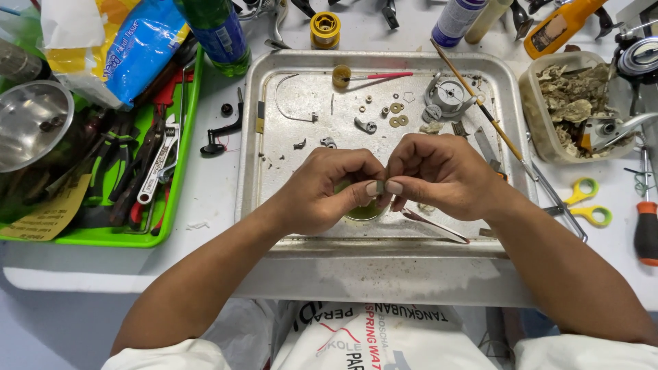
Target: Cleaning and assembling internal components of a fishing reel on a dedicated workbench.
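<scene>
Nearest the camera, 2 bare forearms reach out over the near edge of the white worktop [205, 205] and meet above a metal tray [274, 68]; the left hand [325, 192] and the right hand [439, 175] are touching at the fingertips, with the thumbs pressed side by side; the fingers of both hands are curled together and clamped on a tiny part [380, 186] pinched between them, too small to make out; just under the hands, at the near middle of the tray, a small round cup [363, 212] with a greenish inside shows in part; a thin dark-red tool [435, 225] lies on the tray just right of it; farther off on the tray lie small washers [396, 113], a grey reel body [445, 96] and a bent wire [284, 103]; a long brush [480, 103] crosses the tray's right side on a slant; left of the tray, a green tray [179, 171] holds an adjustable wrench [157, 168] and other hand tools, with a steel bowl [31, 123] at its far left; right of the tray stand a clear tub [531, 103] of crumpled wipes, yellow-handled scissors [586, 202] and an orange-handled screwdriver [646, 229].
</scene>
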